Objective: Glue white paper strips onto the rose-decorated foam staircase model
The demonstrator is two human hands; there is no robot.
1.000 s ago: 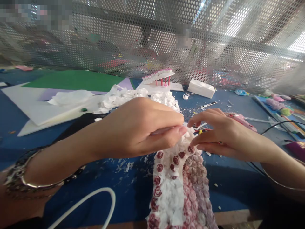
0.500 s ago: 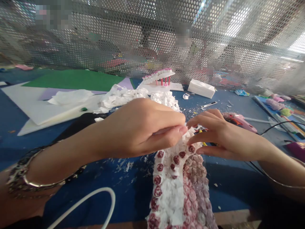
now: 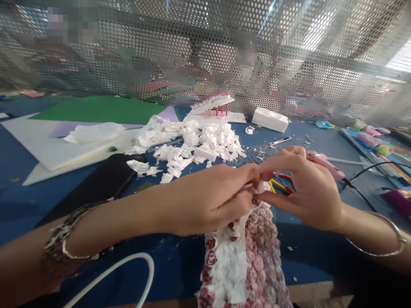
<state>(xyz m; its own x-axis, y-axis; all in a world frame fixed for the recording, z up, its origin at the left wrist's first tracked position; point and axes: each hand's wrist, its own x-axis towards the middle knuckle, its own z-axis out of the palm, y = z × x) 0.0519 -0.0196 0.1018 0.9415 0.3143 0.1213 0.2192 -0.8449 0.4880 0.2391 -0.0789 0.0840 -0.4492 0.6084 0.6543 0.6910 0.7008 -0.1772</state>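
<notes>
A long decorated piece (image 3: 229, 269) lies below my hands, with white crumpled paper in the middle, dark red rolled rosettes along the left, and pink to mauve rosettes on the right. Over its far end, my left hand (image 3: 212, 199) is closed in a pinch, palm down. My right hand (image 3: 305, 188) meets it from the right, index finger against the left fingertips and thumb below. White tissue paper (image 3: 263, 187) shows between the fingertips of both hands. The fingers partly hide it, and also cover the far end of the piece.
Torn white paper (image 3: 218, 139) is heaped behind my hands. A small model with red posts (image 3: 221, 109), a white box (image 3: 270, 119), a cutter knife (image 3: 280, 141), a pink glue gun (image 3: 327, 166) and yellow-red-handled pliers (image 3: 282, 186) lie around. A white cable (image 3: 150, 269) loops in front.
My left hand has come down slightly, uncovering more of the paper heap. My right hand has moved in and closed its fingers against the left fingertips and the white paper.
</notes>
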